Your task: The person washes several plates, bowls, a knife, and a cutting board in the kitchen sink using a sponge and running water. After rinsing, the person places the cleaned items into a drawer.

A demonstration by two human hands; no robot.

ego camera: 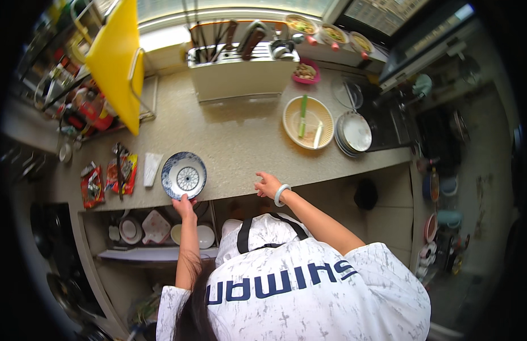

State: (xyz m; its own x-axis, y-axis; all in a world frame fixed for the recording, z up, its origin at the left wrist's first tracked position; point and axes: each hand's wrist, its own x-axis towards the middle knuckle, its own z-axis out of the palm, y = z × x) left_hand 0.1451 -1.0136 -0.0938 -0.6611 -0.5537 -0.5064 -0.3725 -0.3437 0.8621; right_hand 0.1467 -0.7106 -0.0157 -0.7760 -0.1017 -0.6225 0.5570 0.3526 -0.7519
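Observation:
My left hand [185,207] grips the near rim of a blue and white patterned bowl [184,175] at the front edge of the stone-look counter. Left of the bowl lie a white packet or folded wrapper [152,169], a dark stick-like thing [119,170] and red food packets [92,186]. My right hand [267,186], with a pale bangle on its wrist, hovers by the counter's front edge, fingers apart and holding nothing. Farther right stands a round woven-look basket [290,128] with a green scallion piece [303,117] and a white piece [318,134] in it.
Stacked plates [356,131] stand beside the sink [389,128]. A knife and utensil holder [238,81] is at the back, near a pink bowl of food [306,71]. A yellow board [118,64] stands upright at left. Below the counter, an open drawer [157,254] holds dishes.

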